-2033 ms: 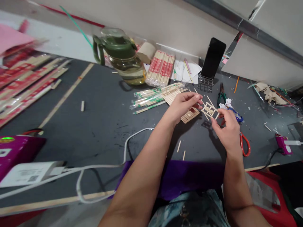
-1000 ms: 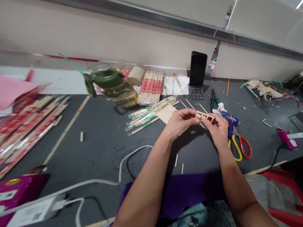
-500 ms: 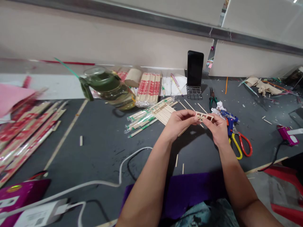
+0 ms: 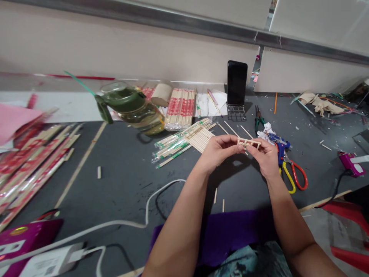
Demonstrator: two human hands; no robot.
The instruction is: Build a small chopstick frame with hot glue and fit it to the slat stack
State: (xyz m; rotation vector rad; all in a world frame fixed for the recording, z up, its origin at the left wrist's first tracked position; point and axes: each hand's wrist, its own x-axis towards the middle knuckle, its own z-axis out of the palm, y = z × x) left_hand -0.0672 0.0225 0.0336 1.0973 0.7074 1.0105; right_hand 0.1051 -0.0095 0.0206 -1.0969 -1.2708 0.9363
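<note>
Between both hands, above the dark table, is a small ladder-like frame made of short wooden stick pieces point(image 4: 251, 142). My left hand point(image 4: 220, 151) pinches its left end between thumb and fingers. At the other end, my right hand point(image 4: 264, 154) grips it from the right, thumb in front. Fingers cover parts of the frame. Just behind my left hand lies a flat panel of joined chopsticks point(image 4: 199, 137), resting partly on green-printed wrapped chopsticks point(image 4: 170, 151). A blue glue gun point(image 4: 281, 148) and scissors with red and yellow handles point(image 4: 298, 175) lie beside my right hand.
A phone point(image 4: 237, 82) stands on a wire holder at the back, near pliers point(image 4: 258, 118). Left of it are red-printed chopstick packs point(image 4: 181, 105) and a green-lidded jug point(image 4: 135, 107). A white cable point(image 4: 123, 222) crosses the table at left. Cut stick pieces point(image 4: 215, 195) lie in front.
The wooden frame has tilted very slightly in my fingers. Both hands keep their hold and stay almost in place; the view has shifted a little.
</note>
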